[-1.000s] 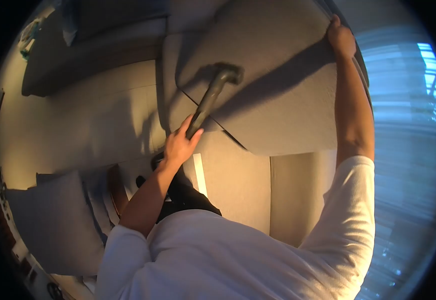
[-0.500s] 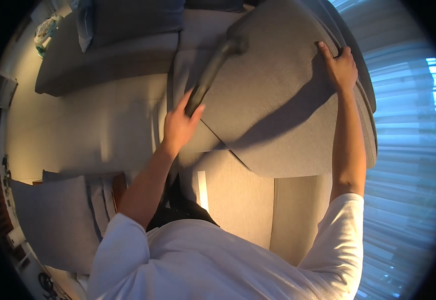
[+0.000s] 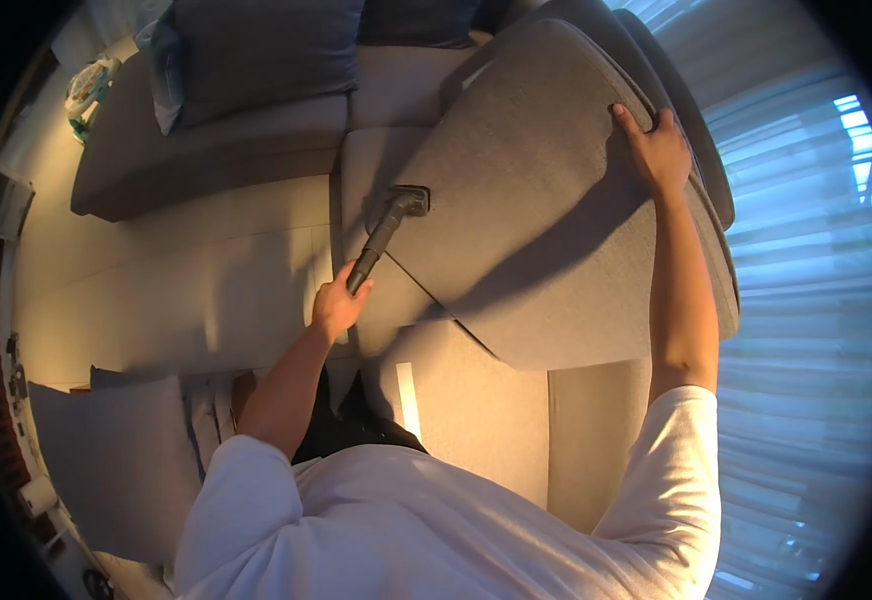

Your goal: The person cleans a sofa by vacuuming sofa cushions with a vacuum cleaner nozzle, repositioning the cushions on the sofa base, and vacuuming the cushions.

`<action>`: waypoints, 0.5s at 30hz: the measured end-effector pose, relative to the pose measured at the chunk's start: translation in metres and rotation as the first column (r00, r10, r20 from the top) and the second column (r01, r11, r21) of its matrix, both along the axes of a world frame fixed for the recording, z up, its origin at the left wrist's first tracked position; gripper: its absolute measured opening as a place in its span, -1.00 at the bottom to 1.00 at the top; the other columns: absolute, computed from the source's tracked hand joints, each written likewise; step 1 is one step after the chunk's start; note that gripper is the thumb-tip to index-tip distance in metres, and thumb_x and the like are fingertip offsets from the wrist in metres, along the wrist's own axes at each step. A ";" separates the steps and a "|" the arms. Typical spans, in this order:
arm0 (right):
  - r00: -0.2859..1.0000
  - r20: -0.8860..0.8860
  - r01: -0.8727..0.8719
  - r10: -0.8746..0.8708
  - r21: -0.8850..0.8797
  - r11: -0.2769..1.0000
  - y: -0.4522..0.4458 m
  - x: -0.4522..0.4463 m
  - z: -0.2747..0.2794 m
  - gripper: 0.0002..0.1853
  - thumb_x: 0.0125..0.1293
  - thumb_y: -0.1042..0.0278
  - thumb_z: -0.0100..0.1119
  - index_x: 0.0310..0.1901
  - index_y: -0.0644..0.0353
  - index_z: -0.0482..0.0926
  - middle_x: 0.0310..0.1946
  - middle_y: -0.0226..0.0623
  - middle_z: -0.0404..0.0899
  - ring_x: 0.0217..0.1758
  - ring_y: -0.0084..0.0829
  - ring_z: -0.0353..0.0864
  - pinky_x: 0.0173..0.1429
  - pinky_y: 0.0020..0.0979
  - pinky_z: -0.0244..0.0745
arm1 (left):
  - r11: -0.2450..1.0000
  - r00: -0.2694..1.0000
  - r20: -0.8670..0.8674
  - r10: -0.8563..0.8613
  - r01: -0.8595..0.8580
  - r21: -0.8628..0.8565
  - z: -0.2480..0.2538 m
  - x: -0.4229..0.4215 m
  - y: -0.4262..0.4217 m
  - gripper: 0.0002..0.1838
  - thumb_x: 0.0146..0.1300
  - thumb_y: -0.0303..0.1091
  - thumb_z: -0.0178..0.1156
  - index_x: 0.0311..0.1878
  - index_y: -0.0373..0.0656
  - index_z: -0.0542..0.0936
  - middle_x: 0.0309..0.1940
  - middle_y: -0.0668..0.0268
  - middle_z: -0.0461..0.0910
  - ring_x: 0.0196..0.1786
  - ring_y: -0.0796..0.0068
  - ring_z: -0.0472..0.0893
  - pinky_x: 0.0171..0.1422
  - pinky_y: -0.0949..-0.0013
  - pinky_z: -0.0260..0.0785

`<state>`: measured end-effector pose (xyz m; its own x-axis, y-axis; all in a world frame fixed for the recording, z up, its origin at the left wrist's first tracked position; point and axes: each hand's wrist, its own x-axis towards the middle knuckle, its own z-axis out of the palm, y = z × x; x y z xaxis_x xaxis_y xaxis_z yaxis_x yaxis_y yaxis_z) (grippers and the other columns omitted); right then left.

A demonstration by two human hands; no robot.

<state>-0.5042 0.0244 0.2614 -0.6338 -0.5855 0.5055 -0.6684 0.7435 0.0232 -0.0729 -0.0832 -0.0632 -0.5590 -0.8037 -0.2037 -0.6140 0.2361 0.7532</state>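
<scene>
Left of the frame's centre, the left hand [image 3: 341,303] is closing its fingers snugly round a dark vacuum nozzle [image 3: 381,238], whose head is resting against the lower left of a grey sofa cushion [image 3: 546,190]. Toward the upper right, the right hand [image 3: 664,158] is pinching the tilted cushion's edge between thumb and fingers, near the sheer curtain [image 3: 796,340].

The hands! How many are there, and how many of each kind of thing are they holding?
Hands: 2, the left hand and the right hand
Vacuum nozzle, in the left hand: 1
Sofa cushion, in the right hand: 1
Total: 4
</scene>
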 end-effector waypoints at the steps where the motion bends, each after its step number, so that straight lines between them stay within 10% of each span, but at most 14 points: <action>1: 1.000 -0.006 0.009 -0.009 0.007 1.000 -0.001 0.000 -0.001 0.11 0.12 -0.76 0.07 0.20 0.34 0.52 0.01 0.08 0.66 0.16 0.06 0.66 0.21 -0.03 0.53 | 0.990 0.999 0.041 0.033 -0.038 0.135 0.015 0.005 -0.001 -0.36 0.39 0.04 0.27 0.47 0.05 0.42 -0.33 0.11 0.75 -0.17 0.03 0.78 -0.04 0.16 0.58; 4: 0.998 -0.061 0.007 -0.008 -0.023 1.000 -0.003 0.002 -0.004 0.09 0.11 -0.75 0.08 0.15 0.34 0.53 -0.01 0.09 0.67 0.15 0.06 0.66 0.20 -0.03 0.53 | 0.995 0.939 -0.335 0.079 -0.094 -0.031 0.056 -0.013 -0.003 -0.37 0.38 0.02 0.29 0.44 0.02 0.45 -0.36 0.08 0.74 -0.23 -0.01 0.77 -0.13 0.13 0.56; 9: 1.000 -0.028 0.006 -0.007 -0.038 0.999 0.004 0.027 0.007 0.03 0.13 -0.70 0.15 0.09 0.35 0.54 -0.06 0.13 0.67 0.14 0.10 0.66 0.20 -0.03 0.52 | 0.996 0.889 -0.457 -0.022 -0.021 -0.089 0.132 -0.072 -0.046 -0.35 0.37 0.04 0.30 0.45 0.01 0.44 -0.39 0.04 0.72 -0.26 -0.03 0.76 -0.16 0.13 0.56; 15: 0.994 -0.010 0.105 -0.106 -0.035 0.994 0.012 0.027 0.004 -0.01 0.14 -0.64 0.20 0.07 0.37 0.53 -0.10 0.15 0.67 0.10 0.13 0.66 0.19 -0.01 0.52 | 0.991 0.988 -0.117 -0.101 0.090 -0.098 -0.051 -0.014 -0.054 -0.28 0.38 0.12 0.26 0.51 0.07 0.36 -0.35 0.05 0.73 -0.22 -0.05 0.76 -0.07 0.05 0.58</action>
